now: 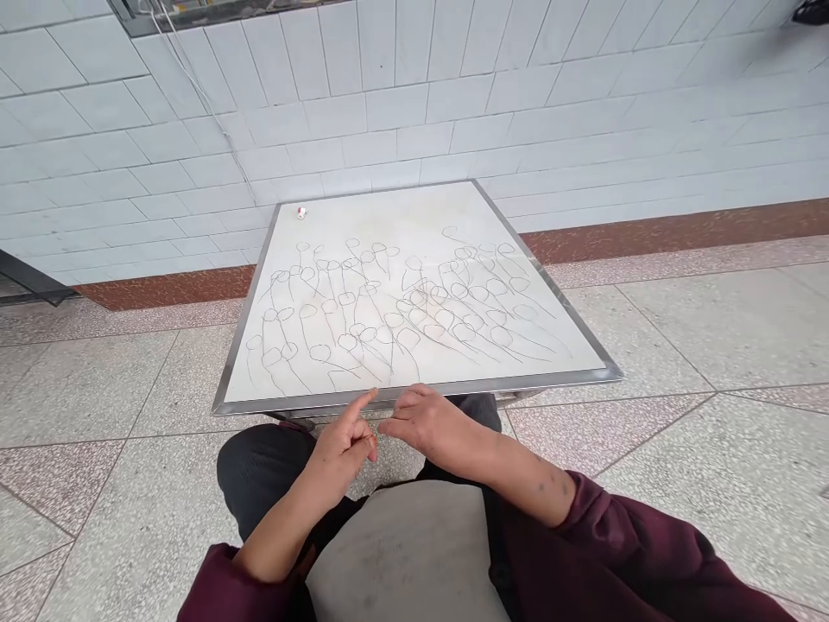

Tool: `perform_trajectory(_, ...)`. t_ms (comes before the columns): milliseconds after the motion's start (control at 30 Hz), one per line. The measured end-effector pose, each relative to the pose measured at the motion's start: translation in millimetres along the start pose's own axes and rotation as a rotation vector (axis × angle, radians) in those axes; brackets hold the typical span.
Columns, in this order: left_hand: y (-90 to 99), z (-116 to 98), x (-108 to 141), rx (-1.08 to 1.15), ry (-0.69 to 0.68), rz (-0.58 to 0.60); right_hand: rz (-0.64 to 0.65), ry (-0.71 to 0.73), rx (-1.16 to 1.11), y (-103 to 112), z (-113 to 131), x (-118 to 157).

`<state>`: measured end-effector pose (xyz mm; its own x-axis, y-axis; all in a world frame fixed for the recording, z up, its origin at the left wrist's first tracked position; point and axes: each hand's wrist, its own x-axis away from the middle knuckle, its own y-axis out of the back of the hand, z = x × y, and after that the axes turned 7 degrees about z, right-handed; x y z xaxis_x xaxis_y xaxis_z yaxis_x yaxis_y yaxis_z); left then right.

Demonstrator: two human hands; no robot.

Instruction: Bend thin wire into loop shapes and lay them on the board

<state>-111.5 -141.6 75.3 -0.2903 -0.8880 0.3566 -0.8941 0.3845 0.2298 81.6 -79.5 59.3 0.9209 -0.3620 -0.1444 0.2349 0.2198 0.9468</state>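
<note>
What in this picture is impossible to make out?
- Left hand: head view; its curled fingers hide whether it pinches anything.
- Right hand: head view; the back of the hand hides its palm.
- Thin dark looped lines on the white table: head view; too fine to tell the material.
- Small white-and-red item: head view; too small to identify.
- Dark object: head view; cut off by the top edge.

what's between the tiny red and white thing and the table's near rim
Many thin dark loops with tails, spread over the white tabletop; head view.
</note>
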Motion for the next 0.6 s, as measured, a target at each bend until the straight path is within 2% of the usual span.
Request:
perform_trajectory(133,-4.2,5,0,-0.030,-0.003,0.013,0.118,-0.013,-0.007,-7,6,-4)
perform_trajectory(200,-5.3,8,0,0.001,0.008,0.033,0.131,-0.013,-0.042,-12,6,-6)
perform_trajectory(400,-3.0,16,6,-0.010,-0.023,0.063,0.013,0.092,-0.040,-25,0,-4)
perform_trajectory(600,2.0,17,13,0.020,-0.018,0.076,-0.068,0.138,-0.035,-26,-4,-5)
